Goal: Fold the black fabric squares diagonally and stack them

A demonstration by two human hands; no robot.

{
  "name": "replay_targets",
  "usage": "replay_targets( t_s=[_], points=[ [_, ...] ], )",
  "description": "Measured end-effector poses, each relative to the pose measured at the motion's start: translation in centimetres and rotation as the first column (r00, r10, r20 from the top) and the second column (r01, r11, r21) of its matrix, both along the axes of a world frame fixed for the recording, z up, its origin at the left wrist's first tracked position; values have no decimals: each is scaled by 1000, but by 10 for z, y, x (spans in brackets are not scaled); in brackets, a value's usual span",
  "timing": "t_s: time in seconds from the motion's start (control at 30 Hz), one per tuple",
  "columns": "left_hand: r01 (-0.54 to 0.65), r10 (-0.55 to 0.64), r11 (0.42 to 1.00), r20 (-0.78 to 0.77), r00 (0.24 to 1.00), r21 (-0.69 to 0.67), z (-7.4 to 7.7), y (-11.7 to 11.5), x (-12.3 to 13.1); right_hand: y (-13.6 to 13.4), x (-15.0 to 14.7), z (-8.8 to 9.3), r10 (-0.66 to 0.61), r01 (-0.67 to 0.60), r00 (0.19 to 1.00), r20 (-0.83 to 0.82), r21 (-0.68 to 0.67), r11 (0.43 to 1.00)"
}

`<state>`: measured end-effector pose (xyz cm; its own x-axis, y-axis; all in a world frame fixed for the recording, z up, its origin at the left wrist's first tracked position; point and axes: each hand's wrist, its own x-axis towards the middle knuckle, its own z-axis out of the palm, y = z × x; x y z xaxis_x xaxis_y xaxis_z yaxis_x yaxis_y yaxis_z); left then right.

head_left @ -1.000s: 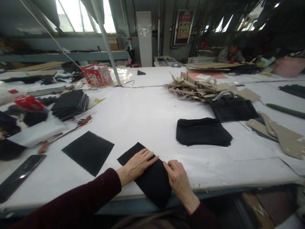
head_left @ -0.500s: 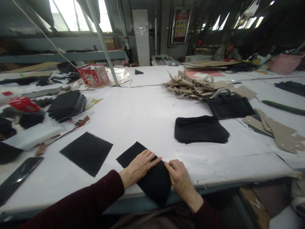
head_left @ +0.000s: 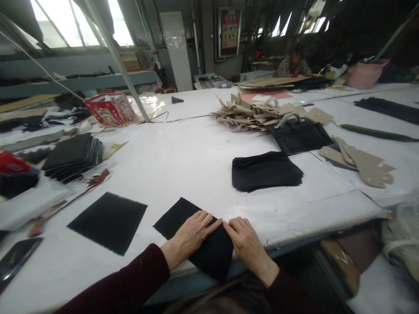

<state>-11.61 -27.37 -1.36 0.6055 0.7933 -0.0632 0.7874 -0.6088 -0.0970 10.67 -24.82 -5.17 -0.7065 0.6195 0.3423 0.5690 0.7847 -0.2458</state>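
A black sheet of fabric or leather (head_left: 212,255) lies at the table's near edge, its lower corner hanging over. My left hand (head_left: 194,231) rests on top of it, fingers laid over its upper edge and thumb stretched toward the right hand. At the sheet's right edge my right hand (head_left: 245,242) has its fingers bent, thumb and forefinger closed on the border. The two hands nearly meet there. To the left, a second black piece (head_left: 109,222) lies flat and apart from both hands. A stack of black pieces (head_left: 266,172) sits beyond my right hand.
On the white table (head_left: 176,161), a black handbag (head_left: 303,136) adjoins a pile of beige pieces (head_left: 248,114). Beige shaped parts (head_left: 360,161) lie right. A dark folded stack (head_left: 75,155), red patterned box (head_left: 111,109) and slanting pole (head_left: 121,65) stand left. A person (head_left: 291,65) sits far back.
The view has turned a little to the right, so the table items appear shifted left. Both hands keep nearly the same place on the black sheet.
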Motion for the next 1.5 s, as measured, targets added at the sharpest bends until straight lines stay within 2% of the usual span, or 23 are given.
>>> replay_targets(
  t_s=[0.57, 0.93, 1.17, 1.37, 1.5],
  points=[
    [19, -17, 999, -60, 998, 26, 6, -1, 5, -5, 7, 6, -14, 15, 1000, -14, 19, 1000],
    [25, -22, 999, -67, 997, 39, 5, -2, 5, -8, 12, 6, -45, 43, 998, -53, -32, 999],
    [28, -25, 999, -65, 998, 43, 5, -2, 4, -13, 29, 10, -66, 62, 993, -100, -42, 997],
    [27, -25, 999, -54, 998, 29, 6, -2, 5, -13, 45, 8, -186, 166, 958, -218, -107, 980],
    [1, 0, 1000, -42, 999, 17, 6, -2, 6, -12, 32, 14, -201, 178, 943, -264, -111, 978]
  ],
)
